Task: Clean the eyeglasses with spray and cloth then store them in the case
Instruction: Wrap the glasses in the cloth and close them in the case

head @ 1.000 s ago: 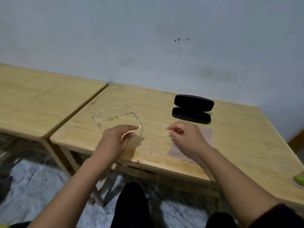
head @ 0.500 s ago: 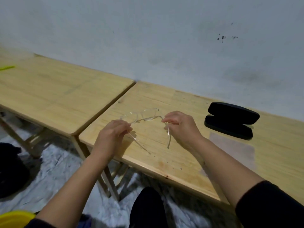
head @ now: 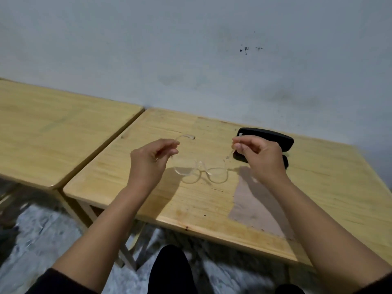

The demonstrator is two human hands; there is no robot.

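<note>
While your left hand [head: 151, 161] and right hand [head: 257, 158] are each pinching a temple arm, you are holding the eyeglasses [head: 201, 169] spread open above the wooden table [head: 191, 204]: clear frame, round lenses hanging downward, near the open black case [head: 275, 137] and beside the cloth [head: 256, 209].

A: Item one, wooden table [head: 191, 209]: light pine top, rounded corners, set against a pale wall. What lies on it?

B: Black eyeglass case [head: 273, 137], open, at about two o'clock from the table's middle, near the wall edge. Grey-brown cloth [head: 254, 204], flat, at four o'clock, reaching toward the near edge.

A: Item two?

B: Second wooden table [head: 53, 132], same finish, at nine o'clock, its edge just beside the first with a narrow gap.

A: Beneath?

B: Mottled grey floor [head: 42, 240].
</note>
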